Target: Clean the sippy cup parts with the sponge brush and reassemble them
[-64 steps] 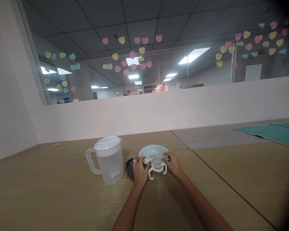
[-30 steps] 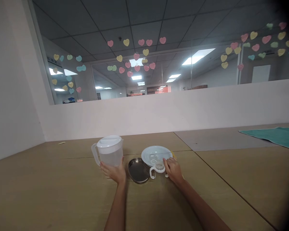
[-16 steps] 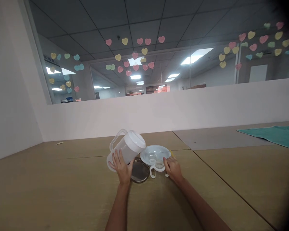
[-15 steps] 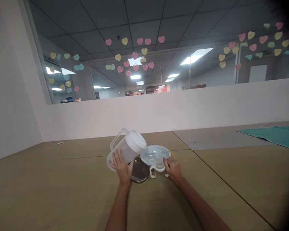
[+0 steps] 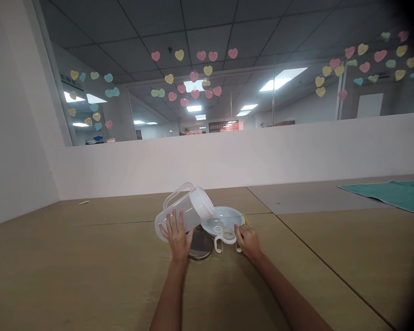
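A clear plastic pitcher (image 5: 183,214) with a white lid and a looped handle is tilted, its lid end towards the right. My left hand (image 5: 177,239) is wrapped around its lower side, fingers spread over the body. Low on the right stands a small clear cup with a white two-handled collar (image 5: 228,235). My right hand (image 5: 249,240) is closed at the cup's right handle, fingers curled and partly hidden. Behind the cup sits a pale blue bowl (image 5: 229,214). A dark round metal dish (image 5: 200,243) lies under the pitcher, beside my left hand.
Something yellow (image 5: 246,219) shows at the bowl's right edge. A green cloth (image 5: 393,193) lies at the far right of the wooden table (image 5: 89,271). A low white wall (image 5: 158,168) with a window above bounds the back.
The pitcher has shifted slightly to the right, its lid coming closer to the bowl and cup. My right hand stays at the cup.
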Motion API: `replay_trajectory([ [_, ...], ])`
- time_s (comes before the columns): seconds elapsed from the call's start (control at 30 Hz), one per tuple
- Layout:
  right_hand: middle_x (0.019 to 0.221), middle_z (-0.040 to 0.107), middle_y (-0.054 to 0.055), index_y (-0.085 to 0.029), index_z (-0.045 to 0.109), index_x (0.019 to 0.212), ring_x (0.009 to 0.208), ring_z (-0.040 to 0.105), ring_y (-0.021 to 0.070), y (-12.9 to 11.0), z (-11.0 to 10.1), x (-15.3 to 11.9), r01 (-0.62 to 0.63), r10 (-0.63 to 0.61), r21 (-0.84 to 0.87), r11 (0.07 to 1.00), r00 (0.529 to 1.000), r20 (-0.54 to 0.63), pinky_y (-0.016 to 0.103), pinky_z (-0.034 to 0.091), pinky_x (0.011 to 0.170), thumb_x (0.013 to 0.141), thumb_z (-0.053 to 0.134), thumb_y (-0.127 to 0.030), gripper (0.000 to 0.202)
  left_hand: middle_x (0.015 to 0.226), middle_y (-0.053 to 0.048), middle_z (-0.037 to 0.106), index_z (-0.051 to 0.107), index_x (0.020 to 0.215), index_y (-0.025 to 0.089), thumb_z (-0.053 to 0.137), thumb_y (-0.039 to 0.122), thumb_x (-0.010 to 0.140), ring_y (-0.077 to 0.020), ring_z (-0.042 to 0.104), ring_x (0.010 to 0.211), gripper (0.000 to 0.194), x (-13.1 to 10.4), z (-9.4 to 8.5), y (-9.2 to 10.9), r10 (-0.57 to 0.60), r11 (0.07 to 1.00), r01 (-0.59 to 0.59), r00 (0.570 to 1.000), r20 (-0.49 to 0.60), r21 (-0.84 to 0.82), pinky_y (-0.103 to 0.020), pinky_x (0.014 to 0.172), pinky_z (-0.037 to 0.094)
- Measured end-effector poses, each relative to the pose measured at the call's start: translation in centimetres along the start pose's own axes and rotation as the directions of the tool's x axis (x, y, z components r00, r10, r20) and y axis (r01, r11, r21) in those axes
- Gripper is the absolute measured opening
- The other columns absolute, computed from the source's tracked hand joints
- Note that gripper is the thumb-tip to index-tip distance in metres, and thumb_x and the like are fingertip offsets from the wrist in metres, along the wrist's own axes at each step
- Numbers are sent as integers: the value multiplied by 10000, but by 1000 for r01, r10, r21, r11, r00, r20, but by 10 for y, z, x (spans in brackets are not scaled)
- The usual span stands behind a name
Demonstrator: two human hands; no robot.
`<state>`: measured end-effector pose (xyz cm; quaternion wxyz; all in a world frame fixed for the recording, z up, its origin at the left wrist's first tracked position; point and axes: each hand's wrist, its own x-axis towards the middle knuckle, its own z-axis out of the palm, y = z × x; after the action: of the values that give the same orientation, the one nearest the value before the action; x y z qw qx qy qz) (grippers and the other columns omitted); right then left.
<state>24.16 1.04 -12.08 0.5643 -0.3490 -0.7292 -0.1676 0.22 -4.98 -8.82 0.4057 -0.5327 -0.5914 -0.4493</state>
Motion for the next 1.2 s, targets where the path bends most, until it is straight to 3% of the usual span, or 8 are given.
replay_trajectory([
  [0.43, 465, 445, -2, -176, 441, 473, 493, 397, 102, 0, 0, 0, 11, -11, -16, 1000, 1000, 4, 253, 253, 550, 910, 374, -244, 447, 1378, -197, 373, 336, 1347, 120, 604, 436, 740, -341, 255, 1314, 735, 1, 2, 0, -48, 999, 48, 997, -53, -5, -575, 1066, 103],
  [0.63, 462, 434, -8, -177, 435, 469, 487, 387, 99, 0, 0, 0, 8, -8, -2, 1000, 1000, 1, 251, 250, 548, 908, 375, -242, 449, 1379, -245, 327, 218, 1381, 76, 633, 495, 696, -363, 242, 1312, 903, 3, -1, 1, -103, 993, 97, 991, -90, -63, -588, 1055, 177],
  [0.73, 458, 432, -8, -178, 433, 464, 485, 391, 99, 0, 0, 0, 4, -4, 1, 1000, 1000, -3, 250, 251, 546, 909, 374, -247, 453, 1378, -252, 309, 146, 1399, 83, 662, 492, 672, -350, 268, 1303, 981, 5, -3, -1, -105, 982, 89, 990, -91, -167, -533, 1064, 253],
  [0.83, 459, 439, -7, -178, 439, 465, 489, 404, 100, 0, 0, 0, 6, -6, 1, 1000, 1000, 9, 251, 256, 549, 909, 373, -249, 454, 1385, -244, 291, 96, 1407, 104, 701, 475, 638, -334, 274, 1306, 1046, 7, -4, -5, -76, 956, 48, 993, -90, -289, -487, 1062, 303],
  [0.97, 462, 448, -5, -180, 446, 467, 484, 410, 101, -2, -2, 1, 1, -1, -12, 1000, 1000, 13, 254, 259, 542, 910, 368, -258, 457, 1425, -237, 210, 34, 1411, 140, 668, 379, 707, -333, 204, 1339, 977, 8, -7, -9, 13, 923, -29, 999, -45, -384, -531, 1062, 272],
  [1.2, 455, 438, -6, -180, 436, 460, 474, 399, 97, -4, -4, 3, 7, -6, -16, 1000, 1000, 5, 252, 250, 532, 911, 365, -265, 464, 1460, -226, 132, -23, 1412, 163, 566, 250, 795, -325, 108, 1363, 858, 6, -8, 0, 203, 903, -184, 979, 8, -388, -566, 1056, 247],
])
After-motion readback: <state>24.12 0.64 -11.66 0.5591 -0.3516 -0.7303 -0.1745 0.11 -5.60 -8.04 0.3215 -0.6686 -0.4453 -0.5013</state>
